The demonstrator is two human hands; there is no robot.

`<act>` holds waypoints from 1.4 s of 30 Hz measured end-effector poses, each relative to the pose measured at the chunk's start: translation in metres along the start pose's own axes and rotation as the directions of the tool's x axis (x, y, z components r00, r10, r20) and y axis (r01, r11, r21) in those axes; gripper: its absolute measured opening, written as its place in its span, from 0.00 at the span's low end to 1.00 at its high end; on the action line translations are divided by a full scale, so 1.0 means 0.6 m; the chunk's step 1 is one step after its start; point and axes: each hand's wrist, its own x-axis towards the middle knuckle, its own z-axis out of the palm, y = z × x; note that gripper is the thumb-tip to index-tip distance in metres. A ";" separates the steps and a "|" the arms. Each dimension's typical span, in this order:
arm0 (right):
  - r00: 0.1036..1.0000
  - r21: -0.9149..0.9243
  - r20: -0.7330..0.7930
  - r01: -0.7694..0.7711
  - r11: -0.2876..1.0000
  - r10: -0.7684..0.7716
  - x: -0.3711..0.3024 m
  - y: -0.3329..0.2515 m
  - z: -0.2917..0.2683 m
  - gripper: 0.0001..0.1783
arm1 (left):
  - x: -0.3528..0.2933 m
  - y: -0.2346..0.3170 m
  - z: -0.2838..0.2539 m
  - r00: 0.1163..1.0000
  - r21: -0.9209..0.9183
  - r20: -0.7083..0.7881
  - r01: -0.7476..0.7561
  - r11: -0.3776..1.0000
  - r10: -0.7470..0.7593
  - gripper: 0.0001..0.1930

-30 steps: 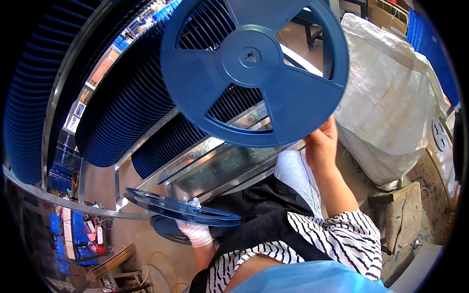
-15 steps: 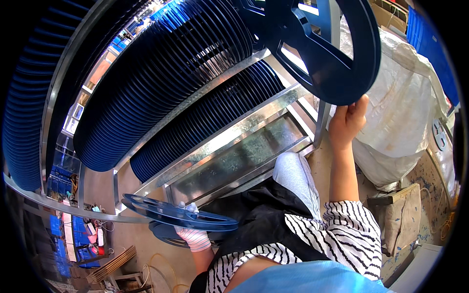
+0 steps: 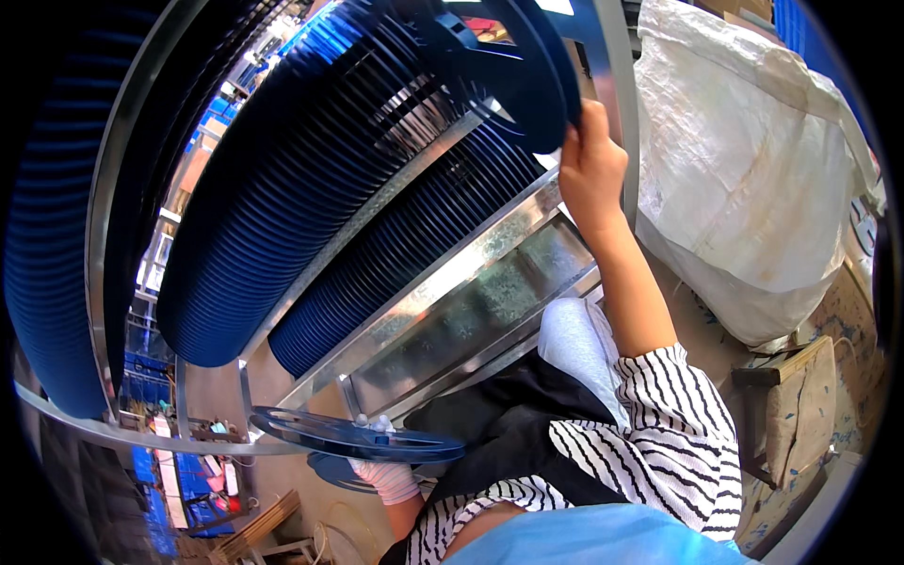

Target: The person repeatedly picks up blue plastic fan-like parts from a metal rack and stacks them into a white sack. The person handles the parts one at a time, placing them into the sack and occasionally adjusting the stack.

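My right hand, bare, pinches the lower rim of a dark blue plastic reel with cut-out openings. That reel stands on edge at the near right end of a long row of reels in a metal rack. Low on the left, my left hand wears a light striped glove and holds another blue reel, lying nearly flat; the gloved fingertips come up through its middle. Part of a further reel shows beneath it. A second row of reels lies on the tier below.
The metal rack's rail slants across in front of me. A large white sack stands at the right, with a worn padded stool nearer. Another column of reels rises far left. Wooden strips lie low on the left.
My right hand has moved left and slightly up, bringing its reel toward the end of the row. My left hand still holds its reel, slightly lower in the picture.
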 end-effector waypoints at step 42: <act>0.896 0.057 0.425 -0.170 0.984 0.130 0.095 0.061 0.300 0.17 | 0.014 -0.039 0.099 0.963 0.186 -0.266 0.011 0.982 0.039 0.23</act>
